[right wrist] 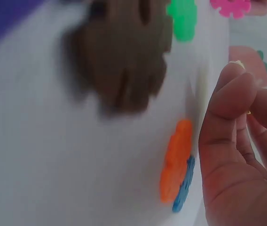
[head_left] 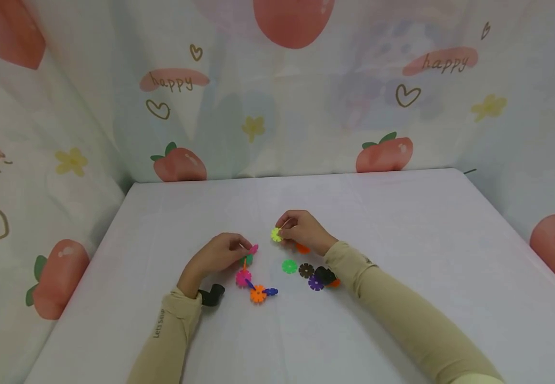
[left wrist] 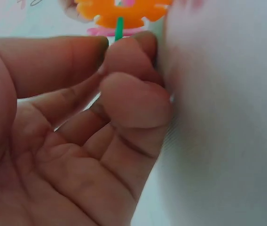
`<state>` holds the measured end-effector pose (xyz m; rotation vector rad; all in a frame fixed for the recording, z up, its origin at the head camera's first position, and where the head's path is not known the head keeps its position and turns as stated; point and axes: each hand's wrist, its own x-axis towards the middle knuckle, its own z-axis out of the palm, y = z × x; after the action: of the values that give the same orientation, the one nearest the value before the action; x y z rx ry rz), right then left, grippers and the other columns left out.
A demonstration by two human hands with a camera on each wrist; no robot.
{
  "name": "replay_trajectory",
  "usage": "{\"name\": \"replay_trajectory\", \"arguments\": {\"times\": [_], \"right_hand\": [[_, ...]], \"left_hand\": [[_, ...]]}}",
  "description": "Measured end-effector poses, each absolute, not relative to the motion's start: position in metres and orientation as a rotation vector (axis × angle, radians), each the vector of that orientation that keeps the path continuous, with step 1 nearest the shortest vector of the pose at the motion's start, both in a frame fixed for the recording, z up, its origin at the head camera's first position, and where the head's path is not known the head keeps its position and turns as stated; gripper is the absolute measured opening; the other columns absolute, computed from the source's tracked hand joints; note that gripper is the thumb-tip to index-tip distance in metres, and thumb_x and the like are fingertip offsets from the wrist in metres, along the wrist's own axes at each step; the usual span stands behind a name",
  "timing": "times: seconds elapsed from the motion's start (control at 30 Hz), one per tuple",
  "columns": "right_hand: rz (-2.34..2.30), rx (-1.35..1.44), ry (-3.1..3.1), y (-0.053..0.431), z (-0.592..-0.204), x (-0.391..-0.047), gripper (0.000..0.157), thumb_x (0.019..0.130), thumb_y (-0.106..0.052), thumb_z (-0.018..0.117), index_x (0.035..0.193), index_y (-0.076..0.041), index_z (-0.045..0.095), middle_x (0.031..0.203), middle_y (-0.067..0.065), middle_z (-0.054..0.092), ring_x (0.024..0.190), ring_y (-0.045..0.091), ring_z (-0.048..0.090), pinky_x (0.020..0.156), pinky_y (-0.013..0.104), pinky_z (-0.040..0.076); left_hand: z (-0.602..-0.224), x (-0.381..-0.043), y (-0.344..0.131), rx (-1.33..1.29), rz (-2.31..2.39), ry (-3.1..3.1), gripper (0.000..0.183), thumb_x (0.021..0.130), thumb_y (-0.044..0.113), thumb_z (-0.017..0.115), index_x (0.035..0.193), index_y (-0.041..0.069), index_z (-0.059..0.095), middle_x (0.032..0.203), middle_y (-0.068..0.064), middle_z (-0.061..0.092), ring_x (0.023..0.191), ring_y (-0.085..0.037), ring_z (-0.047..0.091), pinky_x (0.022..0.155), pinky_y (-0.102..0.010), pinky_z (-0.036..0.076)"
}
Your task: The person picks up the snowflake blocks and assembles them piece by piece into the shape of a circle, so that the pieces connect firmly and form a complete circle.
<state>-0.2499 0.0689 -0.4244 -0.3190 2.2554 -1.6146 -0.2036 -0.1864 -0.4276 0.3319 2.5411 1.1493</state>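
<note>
My right hand (head_left: 303, 230) pinches a yellow snowflake disc (head_left: 275, 234) by its edge, above the table; only a sliver shows between the fingertips in the right wrist view. Left of it, my left hand (head_left: 221, 250) grips the upper end of a chain of interlocked snowflake discs. At that end are a pink disc (head_left: 254, 249) and a green disc (head_left: 247, 259), partly hidden by the fingers. Lower down come another pink disc (head_left: 243, 278), an orange disc (head_left: 258, 294) and a blue disc (head_left: 271, 292). The left wrist view shows an orange disc (left wrist: 119, 18) beyond the fingertips.
Loose on the white table (head_left: 393, 213) lie a light green disc (head_left: 289, 266), a brown disc (head_left: 306, 270) and a purple disc (head_left: 316, 283). Under the right hand are an orange disc (right wrist: 176, 160) and a blue disc (right wrist: 185, 184). Printed cloth (head_left: 296, 106) hangs behind.
</note>
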Motion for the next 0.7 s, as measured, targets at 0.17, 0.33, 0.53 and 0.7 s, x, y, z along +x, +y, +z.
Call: {"name": "replay_trajectory", "arguments": {"times": [0.17, 0.33, 0.53, 0.7], "right_hand": [[-1.619, -0.347, 2.233, 0.058, -0.427, -0.248, 0.011, 0.099, 0.004, 0.068, 0.11, 0.005, 0.07, 0.094, 0.015, 0.067, 0.07, 0.018, 0.07, 0.068, 0.026, 0.059], [-1.576, -0.372, 2.227, 0.049, -0.426, -0.247, 0.01, 0.1, 0.004, 0.068, 0.11, 0.005, 0.07, 0.091, 0.013, 0.069, 0.07, 0.018, 0.07, 0.068, 0.026, 0.058], [-1.514, -0.406, 2.23, 0.043, -0.426, -0.244, 0.012, 0.1, 0.004, 0.068, 0.111, 0.006, 0.07, 0.09, 0.013, 0.072, 0.07, 0.018, 0.071, 0.068, 0.028, 0.058], [-1.52, -0.379, 2.197, 0.043, -0.427, -0.244, 0.012, 0.1, 0.004, 0.068, 0.112, 0.006, 0.07, 0.088, 0.012, 0.07, 0.069, 0.018, 0.07, 0.067, 0.028, 0.057]], "left_hand": [[-0.428, -0.203, -0.182, 0.278, 1.161, 2.536, 0.017, 0.104, 0.01, 0.066, 0.116, 0.004, 0.077, 0.084, -0.004, 0.065, 0.07, -0.017, 0.058, 0.067, -0.03, 0.05], [-0.425, -0.203, -0.181, 0.23, 1.177, 2.524, 0.016, 0.105, 0.009, 0.066, 0.116, 0.003, 0.076, 0.084, -0.005, 0.065, 0.07, -0.018, 0.059, 0.068, -0.029, 0.05], [-0.427, -0.203, -0.181, 0.234, 1.22, 2.496, 0.016, 0.105, 0.009, 0.066, 0.114, 0.001, 0.076, 0.081, -0.005, 0.065, 0.067, -0.017, 0.058, 0.066, -0.029, 0.05], [-0.428, -0.203, -0.181, 0.221, 1.234, 2.483, 0.016, 0.105, 0.008, 0.065, 0.114, 0.001, 0.076, 0.081, -0.005, 0.066, 0.067, -0.017, 0.059, 0.065, -0.029, 0.051]]}}
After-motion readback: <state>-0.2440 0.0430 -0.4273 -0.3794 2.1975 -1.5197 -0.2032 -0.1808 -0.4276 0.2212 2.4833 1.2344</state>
